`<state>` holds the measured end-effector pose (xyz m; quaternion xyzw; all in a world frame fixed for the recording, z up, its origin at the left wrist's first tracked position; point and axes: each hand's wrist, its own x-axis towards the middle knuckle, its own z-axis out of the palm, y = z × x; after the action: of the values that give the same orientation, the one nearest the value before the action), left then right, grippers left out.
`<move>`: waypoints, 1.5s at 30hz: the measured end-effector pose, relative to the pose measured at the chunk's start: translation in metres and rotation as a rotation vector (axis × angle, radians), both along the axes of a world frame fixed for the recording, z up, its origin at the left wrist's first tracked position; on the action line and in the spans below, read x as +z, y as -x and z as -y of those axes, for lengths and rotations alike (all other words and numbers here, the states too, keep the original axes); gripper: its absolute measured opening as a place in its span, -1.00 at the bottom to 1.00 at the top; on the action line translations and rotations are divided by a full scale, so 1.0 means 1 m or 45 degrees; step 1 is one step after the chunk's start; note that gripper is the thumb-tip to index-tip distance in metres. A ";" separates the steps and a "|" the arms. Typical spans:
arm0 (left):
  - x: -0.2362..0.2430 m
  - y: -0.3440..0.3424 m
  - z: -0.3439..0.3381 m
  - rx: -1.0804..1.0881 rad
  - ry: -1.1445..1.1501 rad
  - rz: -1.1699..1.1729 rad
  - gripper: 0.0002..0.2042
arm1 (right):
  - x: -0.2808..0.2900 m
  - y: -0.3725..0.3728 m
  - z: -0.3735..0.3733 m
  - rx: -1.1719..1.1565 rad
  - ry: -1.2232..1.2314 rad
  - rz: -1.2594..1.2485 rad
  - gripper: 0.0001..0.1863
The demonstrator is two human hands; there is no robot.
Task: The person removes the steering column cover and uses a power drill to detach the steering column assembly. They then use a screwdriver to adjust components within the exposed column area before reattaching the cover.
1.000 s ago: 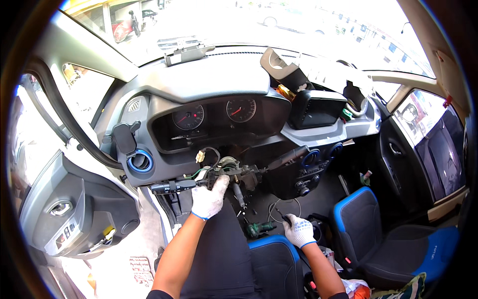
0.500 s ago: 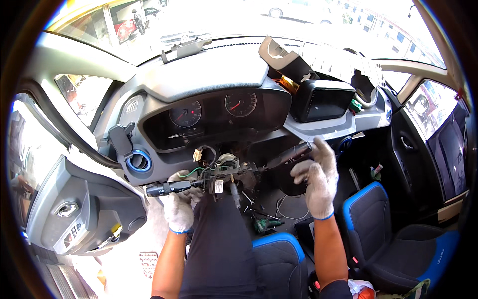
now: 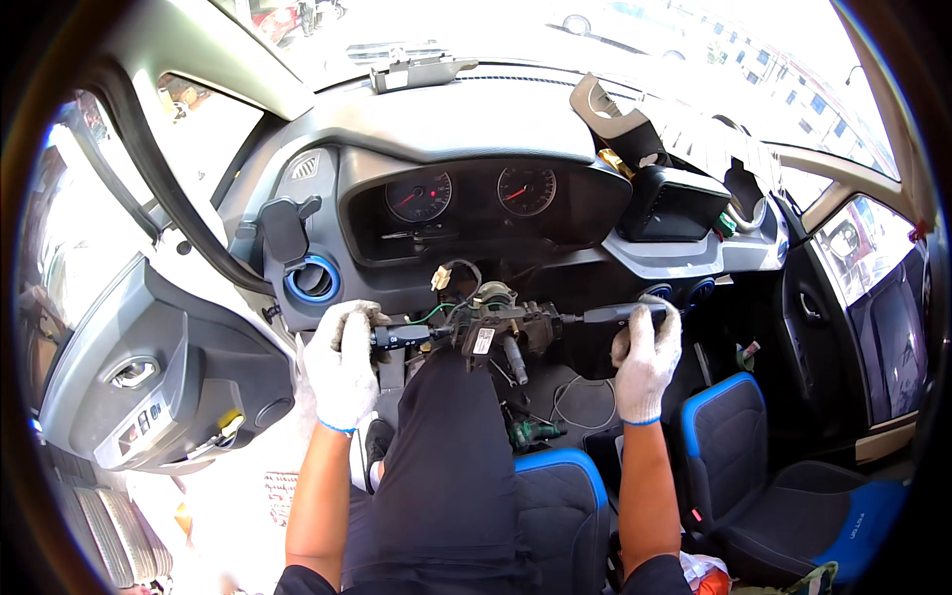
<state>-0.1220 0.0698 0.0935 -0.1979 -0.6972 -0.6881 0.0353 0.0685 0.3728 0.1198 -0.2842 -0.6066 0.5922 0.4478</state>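
Note:
The steering column [image 3: 494, 297] stands bare below the dash, without a wheel on it. A black combination switch [image 3: 535, 327] with a white label sits around it. My gloved left hand [image 3: 344, 362] is closed at the outer end of the left stalk [image 3: 405, 336]. My gloved right hand [image 3: 648, 362] has its fingers bent around the tip of the right stalk [image 3: 605, 313]; part of that tip is hidden. A cream connector [image 3: 440, 279] and a green wire [image 3: 428, 313] hang beside the column. A short grey rod [image 3: 516, 359] points down from the switch.
Ahead is the instrument cluster [image 3: 476, 208], with a screen unit [image 3: 674, 205] on its right. Loose trim [image 3: 607, 109] leans on the dashboard. A green power tool [image 3: 535, 433] and a cable [image 3: 585, 402] lie on the floor. The door [image 3: 164, 382] at left is open.
My left hand has moved from under the left stalk to its outer end. My right hand, open by the right stalk before, has closed at its tip. The view has shifted.

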 end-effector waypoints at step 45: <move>-0.325 0.042 -0.064 -0.641 0.199 1.044 -0.73 | -0.096 0.007 0.145 0.503 -1.057 0.636 -0.70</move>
<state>-0.1643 0.1333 -0.2319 -0.0750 -0.6337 -0.6422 -0.4247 0.0620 0.2274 0.0234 -0.0956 -0.9206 0.2892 0.2444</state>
